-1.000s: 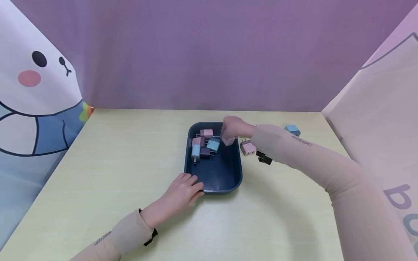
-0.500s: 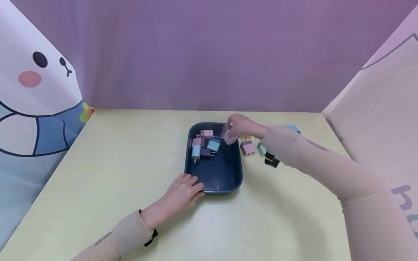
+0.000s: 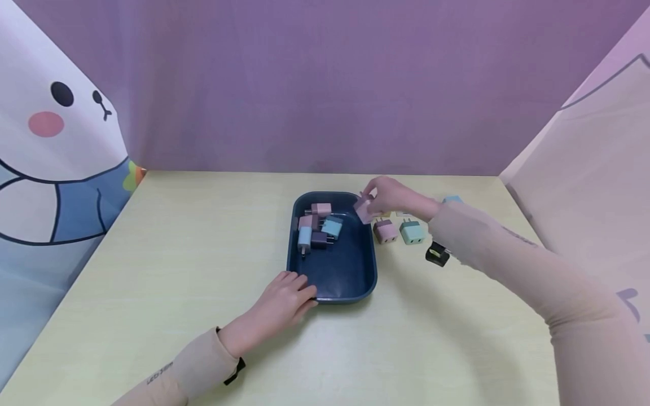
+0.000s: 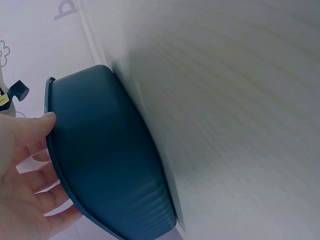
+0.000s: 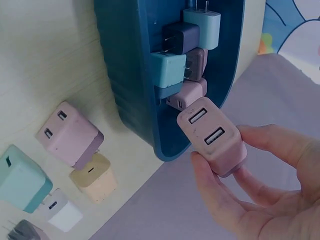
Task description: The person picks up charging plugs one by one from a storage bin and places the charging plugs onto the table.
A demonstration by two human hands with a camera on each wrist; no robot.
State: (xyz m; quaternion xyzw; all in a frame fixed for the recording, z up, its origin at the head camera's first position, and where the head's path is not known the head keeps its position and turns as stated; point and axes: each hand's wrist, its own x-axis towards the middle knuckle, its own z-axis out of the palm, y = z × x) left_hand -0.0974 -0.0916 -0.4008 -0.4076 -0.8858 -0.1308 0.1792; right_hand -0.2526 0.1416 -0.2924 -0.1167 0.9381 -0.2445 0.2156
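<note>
My right hand (image 3: 395, 195) pinches a pink USB wall charger (image 5: 212, 135) between thumb and fingers, its two ports toward the right wrist camera. In the head view it overlaps the far right corner of the dark blue tray (image 3: 345, 285). My left hand (image 3: 283, 296) grips the tray's near left corner, thumb on the outside and fingers over the rim. Bunched in the tray's far left part lie several chargers: pink ones (image 3: 323, 209), a light blue one (image 3: 304, 237), a dark purple one (image 3: 319, 239) and a turquoise one (image 5: 169, 70).
Right of the tray, on the pale table (image 3: 203, 237), stand a pink charger (image 3: 386, 232), a mint green one (image 3: 412, 232), a yellow one (image 5: 95, 180), a white one (image 5: 63, 214) and a dark grey one (image 5: 27, 231). A blue charger (image 3: 452, 198) sits farther right, partly behind the sleeve.
My right hand has moved right with the pink charger, from over the tray's inside to its far right corner. The mint green charger is now uncovered. My left hand stays put.
</note>
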